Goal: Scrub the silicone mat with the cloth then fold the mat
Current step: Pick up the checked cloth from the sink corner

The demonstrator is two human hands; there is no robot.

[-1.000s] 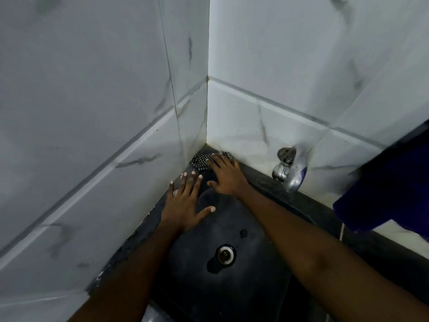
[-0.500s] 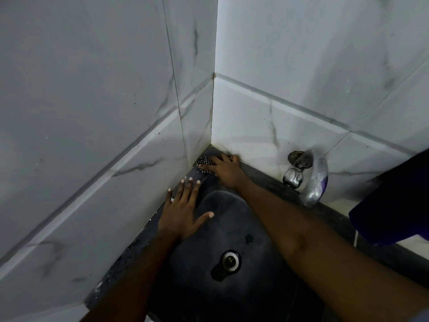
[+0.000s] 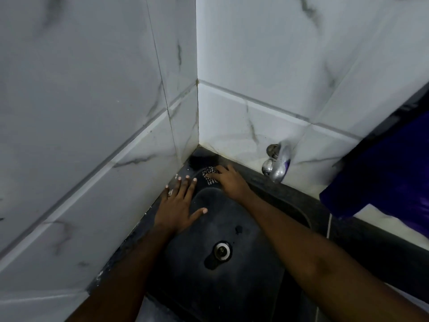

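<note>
Left hand [image 3: 180, 205]: palm down, flat, fingers straight and spread, thumb splayed to the right. Left forearm [image 3: 125, 270]: bare, reaching in from the lower edge. Right hand [image 3: 229, 182]: palm down, ahead of the left, fingers extended, pressing downward. Right forearm [image 3: 301, 242]: bare, entering from the lower right.

Walls [image 3: 92, 112] box corner L & back; tap [image 3: 276, 166] juts near right hand [image 3: 228, 182]; basin [image 3: 232, 287] centre open.
</note>
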